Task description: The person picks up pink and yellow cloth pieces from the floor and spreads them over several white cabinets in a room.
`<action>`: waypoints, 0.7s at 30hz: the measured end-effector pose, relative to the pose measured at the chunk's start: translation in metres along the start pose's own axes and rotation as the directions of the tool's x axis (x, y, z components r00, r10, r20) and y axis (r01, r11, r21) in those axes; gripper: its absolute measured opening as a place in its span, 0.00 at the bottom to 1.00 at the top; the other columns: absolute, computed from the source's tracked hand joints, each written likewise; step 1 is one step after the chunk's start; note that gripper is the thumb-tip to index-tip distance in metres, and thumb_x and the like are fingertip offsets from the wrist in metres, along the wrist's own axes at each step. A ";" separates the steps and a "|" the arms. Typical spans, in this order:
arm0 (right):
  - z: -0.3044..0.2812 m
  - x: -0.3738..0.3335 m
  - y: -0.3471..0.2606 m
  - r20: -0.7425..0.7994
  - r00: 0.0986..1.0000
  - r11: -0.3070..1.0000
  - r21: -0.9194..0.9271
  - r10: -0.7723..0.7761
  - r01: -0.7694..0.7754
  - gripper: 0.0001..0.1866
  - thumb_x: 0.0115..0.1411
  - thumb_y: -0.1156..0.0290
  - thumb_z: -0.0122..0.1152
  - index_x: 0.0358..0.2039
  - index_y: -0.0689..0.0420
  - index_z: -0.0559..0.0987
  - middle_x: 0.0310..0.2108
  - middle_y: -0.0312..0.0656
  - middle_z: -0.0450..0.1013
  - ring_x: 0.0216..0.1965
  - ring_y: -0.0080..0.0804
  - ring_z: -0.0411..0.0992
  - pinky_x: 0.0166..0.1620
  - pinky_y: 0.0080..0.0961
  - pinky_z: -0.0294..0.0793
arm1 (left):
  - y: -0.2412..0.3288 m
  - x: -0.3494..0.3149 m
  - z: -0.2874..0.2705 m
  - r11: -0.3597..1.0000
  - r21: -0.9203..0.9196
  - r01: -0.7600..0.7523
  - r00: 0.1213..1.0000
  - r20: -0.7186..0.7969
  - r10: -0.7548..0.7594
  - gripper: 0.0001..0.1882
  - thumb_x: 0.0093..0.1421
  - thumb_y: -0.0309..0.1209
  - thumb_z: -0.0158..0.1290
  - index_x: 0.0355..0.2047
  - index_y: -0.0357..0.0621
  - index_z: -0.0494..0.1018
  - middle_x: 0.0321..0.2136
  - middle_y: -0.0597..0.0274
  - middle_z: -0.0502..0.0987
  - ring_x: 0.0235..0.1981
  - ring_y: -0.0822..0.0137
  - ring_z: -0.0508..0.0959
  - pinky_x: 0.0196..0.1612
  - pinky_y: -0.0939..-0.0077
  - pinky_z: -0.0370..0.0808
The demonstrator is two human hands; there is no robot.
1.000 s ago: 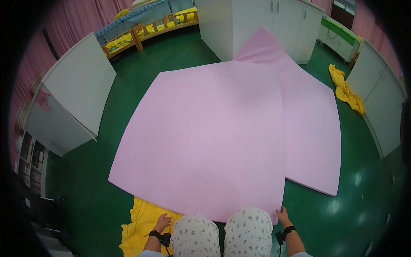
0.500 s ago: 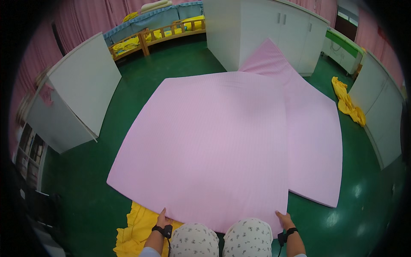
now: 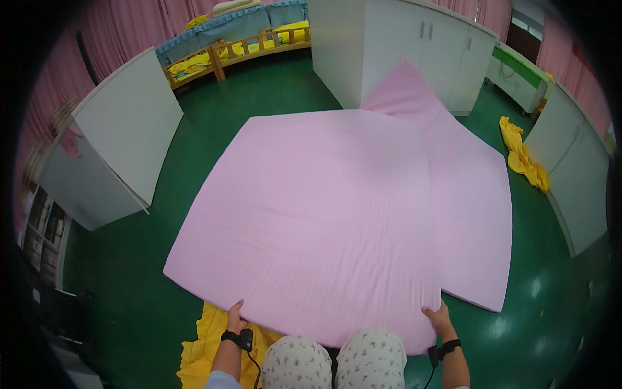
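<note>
A large pink mattress pad (image 3: 304, 214) with faint stripes lies on the floor before my knees, slightly wrinkled in its near half. My left hand (image 3: 236, 316) is closed on its near edge, thumb on top and fingers hidden underneath. At the near right corner my right hand (image 3: 438, 319) grips the side edge in the same way, thumb above. A second pink mattress pad (image 3: 476, 233) lies partly beneath the first on the right, its far corner raised against a white cabinet. Beneath the near left edge, yellow cloth (image 3: 204, 353) is spread on the floor.
White cabinets (image 3: 395, 52) stand at the back, and a white panel unit (image 3: 129, 123) stands left. Another white cabinet (image 3: 576, 175) is at right, beside crumpled yellow cloth (image 3: 523, 159). Wooden cots (image 3: 259, 48) with yellow bedding line the far wall. The floor (image 3: 129, 311) is green.
Both hands have moved slightly forward along the pad's edges. Wrinkles have formed across the near part of the top pad, and its right edge has shifted slightly right.
</note>
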State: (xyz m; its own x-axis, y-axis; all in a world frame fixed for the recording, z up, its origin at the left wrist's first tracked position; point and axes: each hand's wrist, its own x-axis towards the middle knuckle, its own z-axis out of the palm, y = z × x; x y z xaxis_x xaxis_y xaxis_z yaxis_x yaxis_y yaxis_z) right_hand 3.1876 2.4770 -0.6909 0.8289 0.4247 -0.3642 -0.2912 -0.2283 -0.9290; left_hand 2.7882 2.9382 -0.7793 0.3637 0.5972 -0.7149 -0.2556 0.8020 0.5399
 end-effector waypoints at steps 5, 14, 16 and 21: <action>0.009 -0.034 -0.053 -0.023 0.996 0.996 -0.034 -0.085 0.084 0.21 0.46 0.80 0.57 0.43 0.68 0.68 0.37 0.44 0.71 0.37 0.30 0.69 0.43 0.26 0.68 | 0.055 -0.070 0.075 0.978 0.109 -0.177 0.982 -0.040 0.183 0.24 0.50 0.21 0.53 0.48 0.38 0.60 0.43 0.54 0.67 0.44 0.57 0.68 0.48 0.64 0.68; 0.020 -0.078 -0.166 -0.115 0.968 0.913 -0.374 -0.222 0.164 0.16 0.44 0.79 0.57 0.37 0.68 0.73 0.30 0.46 0.74 0.32 0.30 0.71 0.38 0.25 0.70 | 0.143 -0.187 0.190 0.788 0.401 -0.467 0.864 0.017 0.503 0.32 0.44 0.12 0.52 0.51 0.34 0.56 0.45 0.52 0.66 0.46 0.59 0.67 0.49 0.69 0.65; 0.011 -0.085 -0.212 -0.194 0.956 0.935 -0.323 -0.218 0.148 0.14 0.44 0.79 0.57 0.34 0.69 0.73 0.28 0.46 0.74 0.31 0.30 0.71 0.36 0.26 0.70 | 0.184 -0.216 0.214 0.746 0.436 -0.504 0.848 0.083 0.524 0.28 0.43 0.12 0.51 0.48 0.31 0.60 0.42 0.51 0.69 0.42 0.58 0.71 0.46 0.69 0.68; -0.002 -0.124 -0.311 -0.261 0.914 0.888 -0.422 -0.312 0.183 0.13 0.45 0.77 0.59 0.33 0.69 0.73 0.28 0.51 0.74 0.29 0.35 0.72 0.35 0.28 0.70 | 0.278 -0.320 0.329 0.726 0.344 -0.595 0.803 0.263 0.534 0.24 0.43 0.16 0.53 0.43 0.26 0.62 0.38 0.48 0.71 0.37 0.58 0.74 0.41 0.70 0.72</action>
State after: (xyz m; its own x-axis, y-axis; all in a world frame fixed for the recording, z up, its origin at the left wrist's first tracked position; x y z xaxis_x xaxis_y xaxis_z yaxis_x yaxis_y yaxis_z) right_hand 3.1760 2.4933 -0.3568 0.9727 0.2305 -0.0257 0.0944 -0.4945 -0.8640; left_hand 2.8951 2.9650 -0.2544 0.3912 0.9047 -0.1690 -0.0936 0.2218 0.9706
